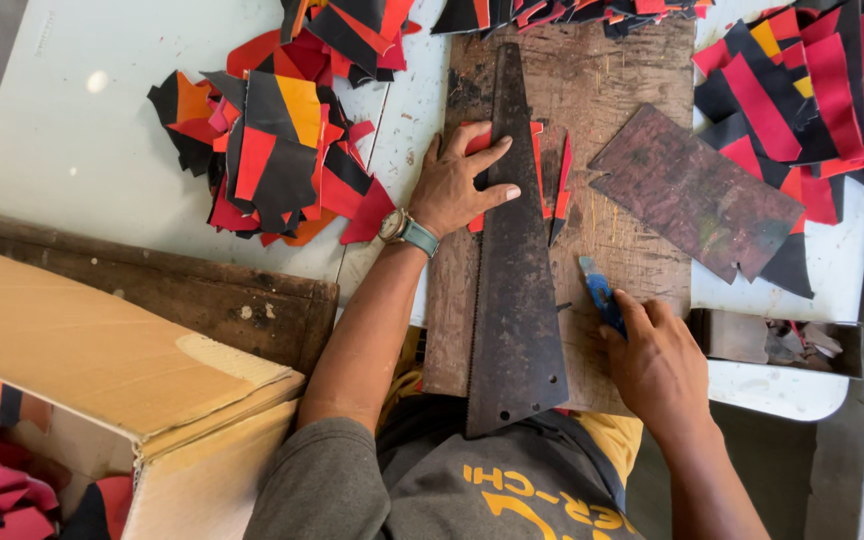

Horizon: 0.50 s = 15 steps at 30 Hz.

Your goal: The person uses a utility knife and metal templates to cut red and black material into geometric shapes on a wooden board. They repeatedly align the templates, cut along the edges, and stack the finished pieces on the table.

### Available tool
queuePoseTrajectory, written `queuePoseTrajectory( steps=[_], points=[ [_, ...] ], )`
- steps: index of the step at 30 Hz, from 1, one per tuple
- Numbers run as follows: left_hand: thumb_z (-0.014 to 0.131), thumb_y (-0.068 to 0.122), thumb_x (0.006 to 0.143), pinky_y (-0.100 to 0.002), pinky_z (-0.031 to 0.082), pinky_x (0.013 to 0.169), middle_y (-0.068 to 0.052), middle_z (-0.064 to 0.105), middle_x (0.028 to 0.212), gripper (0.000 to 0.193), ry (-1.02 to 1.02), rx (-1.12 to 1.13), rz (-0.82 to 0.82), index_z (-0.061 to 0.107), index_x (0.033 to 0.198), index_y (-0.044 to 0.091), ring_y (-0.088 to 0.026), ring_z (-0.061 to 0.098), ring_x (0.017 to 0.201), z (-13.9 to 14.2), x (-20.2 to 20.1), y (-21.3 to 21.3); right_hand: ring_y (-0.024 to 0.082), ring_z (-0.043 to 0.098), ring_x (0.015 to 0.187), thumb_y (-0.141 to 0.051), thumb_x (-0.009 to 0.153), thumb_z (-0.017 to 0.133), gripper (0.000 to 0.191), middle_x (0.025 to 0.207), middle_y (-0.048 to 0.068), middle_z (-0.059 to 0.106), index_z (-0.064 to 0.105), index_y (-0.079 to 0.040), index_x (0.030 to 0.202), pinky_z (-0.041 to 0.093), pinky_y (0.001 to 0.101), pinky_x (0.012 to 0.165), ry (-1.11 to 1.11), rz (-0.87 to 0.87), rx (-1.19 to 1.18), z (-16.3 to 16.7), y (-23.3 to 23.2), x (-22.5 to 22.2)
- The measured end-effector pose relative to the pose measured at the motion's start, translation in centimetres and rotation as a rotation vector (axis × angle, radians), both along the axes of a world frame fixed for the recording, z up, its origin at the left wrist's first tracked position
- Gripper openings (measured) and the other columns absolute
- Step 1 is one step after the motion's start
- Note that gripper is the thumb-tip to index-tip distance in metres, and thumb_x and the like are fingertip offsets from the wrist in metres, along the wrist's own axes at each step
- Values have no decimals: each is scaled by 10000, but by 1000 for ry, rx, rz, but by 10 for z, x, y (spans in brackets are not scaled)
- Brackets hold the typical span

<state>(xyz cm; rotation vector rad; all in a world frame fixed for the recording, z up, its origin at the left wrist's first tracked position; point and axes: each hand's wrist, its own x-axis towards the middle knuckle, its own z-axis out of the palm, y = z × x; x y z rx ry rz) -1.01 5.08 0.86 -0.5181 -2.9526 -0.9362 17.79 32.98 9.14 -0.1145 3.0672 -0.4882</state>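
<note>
1. Saw blade (512, 270), dark and toothless-edged on one side, lies lengthwise on the wooden cutting board (632, 100), long axis running away from the body, narrow tip far.
2. Left hand (457, 185) presses flat on the blade's upper half, fingers spread, clamped on nothing; red strip (538, 160) of material peeks out beneath, under the blade's right edge.
3. Right hand (657, 365) grips a blue-handled knife (597, 290), shut around it, just right of the blade's lower half, tip aimed forward.
4. Hands apart; right hand nearer the strip's exposed edge.
5. Scrap piles (272, 150) lie beyond the left hand on the counter (72, 130); dark template sheet (697, 195) beyond the right.
</note>
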Motion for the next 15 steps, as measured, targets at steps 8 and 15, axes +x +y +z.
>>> queuePoseTrajectory(
  steps=[8, 15],
  points=[
    [646, 692, 871, -636, 78, 1236, -34, 317, 1600, 747, -86, -20, -22, 535, 1495, 296, -256, 321, 1486, 8, -4, 0, 197, 626, 687, -161, 996, 511, 242, 817, 51, 634, 533, 16, 1158, 513, 363, 638, -145, -156, -713, -20, 10, -59],
    [768, 598, 788, -654, 40, 1233, -68, 168, 1665, 977, -306, -215, 79, 300, 1582, 271, -309, 555, 1306, 44, -15, 17, 133, 533, 645, -308, 1013, 607, 279, 780, 26, 544, 576, -55, 1126, 473, 331, 565, -154, -183, -778, -13, -16, -148]
  ],
)
